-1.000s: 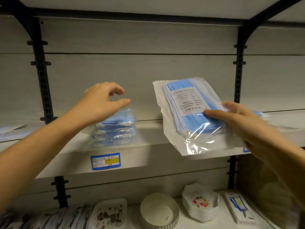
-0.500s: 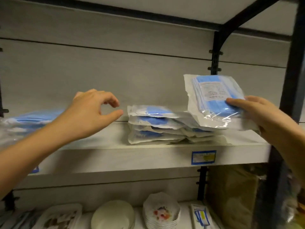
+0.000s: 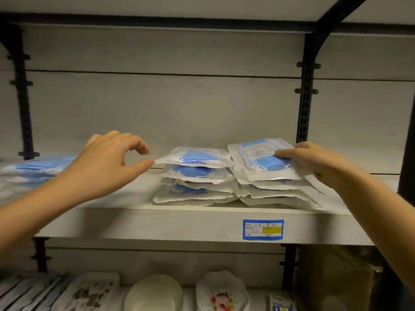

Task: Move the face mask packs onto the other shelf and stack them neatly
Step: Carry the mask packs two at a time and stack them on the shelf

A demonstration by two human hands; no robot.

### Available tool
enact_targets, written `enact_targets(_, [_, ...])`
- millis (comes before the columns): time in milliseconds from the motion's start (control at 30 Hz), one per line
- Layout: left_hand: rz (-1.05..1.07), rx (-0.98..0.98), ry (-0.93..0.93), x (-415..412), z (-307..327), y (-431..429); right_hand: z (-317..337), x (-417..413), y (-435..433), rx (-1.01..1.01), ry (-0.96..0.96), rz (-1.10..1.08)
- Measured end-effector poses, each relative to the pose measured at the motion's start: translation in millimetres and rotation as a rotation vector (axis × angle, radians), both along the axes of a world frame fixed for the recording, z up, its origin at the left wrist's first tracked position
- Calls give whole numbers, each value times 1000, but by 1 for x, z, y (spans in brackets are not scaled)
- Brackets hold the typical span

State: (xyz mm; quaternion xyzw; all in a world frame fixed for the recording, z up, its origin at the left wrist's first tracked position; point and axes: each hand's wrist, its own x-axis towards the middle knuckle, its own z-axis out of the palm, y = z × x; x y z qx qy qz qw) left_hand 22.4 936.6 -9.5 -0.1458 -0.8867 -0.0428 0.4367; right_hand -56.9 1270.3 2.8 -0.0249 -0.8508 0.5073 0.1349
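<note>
Two stacks of clear packs with blue face masks stand side by side on the grey shelf [image 3: 179,223]. My right hand [image 3: 314,160] grips a mask pack [image 3: 260,158] by its right edge, and the pack lies on top of the right stack [image 3: 276,194]. My left hand [image 3: 105,167] hovers just left of the left stack [image 3: 193,178], fingers loosely curved and holding nothing, its thumb tip at the top pack's left corner. More mask packs [image 3: 29,171] lie on the shelf at the far left, partly hidden by my left arm.
A blue and yellow price label [image 3: 262,229] sticks on the shelf's front edge. Black uprights [image 3: 305,97] stand against the back wall. Below are white plates [image 3: 222,292], a round bowl [image 3: 155,292] and flat trays [image 3: 87,290].
My view swung right from the left section to the two stacks. My right hand carried the pack down onto the right stack. My left hand moved right, up to the left stack's corner.
</note>
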Motion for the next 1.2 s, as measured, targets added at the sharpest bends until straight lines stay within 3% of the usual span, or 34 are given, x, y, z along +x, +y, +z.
enact_targets(333, [-2,29,-37,1,2,5,-2,-6,0,333,-54,17])
enact_targets(433, [-12,52,-47,4,-1,6,1,6,1,297,-16,77])
enact_targets(533, [-4,71,-79,5,-4,3,4,21,0,298,199,66])
enact_targets(633, [25,71,-88,8,-6,-2,4,43,-9,433,465,66])
enact_targets(800, [64,74,-61,20,-11,-13,-3,84,-44,612,750,229])
enact_targets(1033, [189,57,-23,64,-26,-41,-29,105,-112,780,869,465])
enact_targets(1200, [318,75,-79,98,-41,-75,-44,103,-159,749,886,571])
